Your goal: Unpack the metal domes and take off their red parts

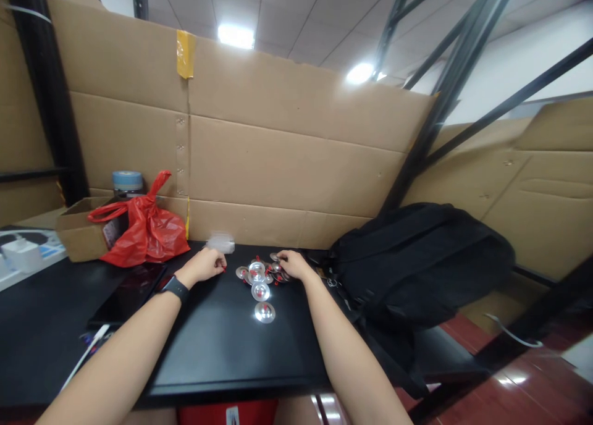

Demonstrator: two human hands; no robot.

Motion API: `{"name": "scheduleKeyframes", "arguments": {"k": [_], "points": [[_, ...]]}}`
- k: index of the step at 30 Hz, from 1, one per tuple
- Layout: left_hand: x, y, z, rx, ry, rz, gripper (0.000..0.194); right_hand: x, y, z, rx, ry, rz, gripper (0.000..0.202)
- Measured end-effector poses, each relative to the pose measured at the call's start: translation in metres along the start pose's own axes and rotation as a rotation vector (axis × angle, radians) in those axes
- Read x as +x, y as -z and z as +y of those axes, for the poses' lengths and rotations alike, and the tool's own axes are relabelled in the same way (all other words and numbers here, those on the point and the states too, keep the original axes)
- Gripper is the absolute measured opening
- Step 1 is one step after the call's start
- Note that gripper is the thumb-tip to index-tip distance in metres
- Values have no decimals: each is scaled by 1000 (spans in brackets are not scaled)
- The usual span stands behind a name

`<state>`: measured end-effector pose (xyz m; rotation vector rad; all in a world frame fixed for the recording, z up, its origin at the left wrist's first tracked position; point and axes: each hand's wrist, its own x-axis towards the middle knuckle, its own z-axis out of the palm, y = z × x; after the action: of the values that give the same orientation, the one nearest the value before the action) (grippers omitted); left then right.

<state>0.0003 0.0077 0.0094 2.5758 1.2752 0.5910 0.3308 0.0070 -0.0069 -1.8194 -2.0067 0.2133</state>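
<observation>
Several small silver finger cymbals (256, 275), domed discs with red bits at their centres, lie in a loose pile on the black table (222, 351). Two more discs trail from the pile toward me, the nearest cymbal (265, 312) lying apart. To the left of the pile, my left hand (206, 265) is closed, a small red piece (225, 269) showing at its fingertips; the rest of what it holds is hidden. My right hand (293, 265) reaches the pile's right side, its fingers pinching the edge of a cymbal (275, 257).
A clear plastic item (221, 244) lies behind my left hand. Left are a red plastic bag (146, 233), a cardboard box (86, 236), a blue-lidded jar (127, 183), a dark tablet-like slab (127, 295) and a power strip (28, 258). A black backpack (417, 258) stands right; cardboard (287, 159) walls the back.
</observation>
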Motion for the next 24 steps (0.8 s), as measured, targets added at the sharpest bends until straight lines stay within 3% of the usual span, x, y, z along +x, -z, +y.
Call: {"name": "scheduleKeyframes", "arguments": {"k": [9, 15, 20, 24], "points": [[0, 3, 3, 7, -5, -25, 16, -10, 10, 2, 182, 79, -92, 44], [-1, 5, 6, 19, -13, -29, 16, -9, 11, -1, 229, 98, -49, 30], [-1, 5, 7, 17, -7, -30, 15, -11, 10, -9, 277, 214, -204, 35], [-1, 5, 9, 7, -11, 13, 17, -12, 11, -13, 323, 210, -226, 29]]}}
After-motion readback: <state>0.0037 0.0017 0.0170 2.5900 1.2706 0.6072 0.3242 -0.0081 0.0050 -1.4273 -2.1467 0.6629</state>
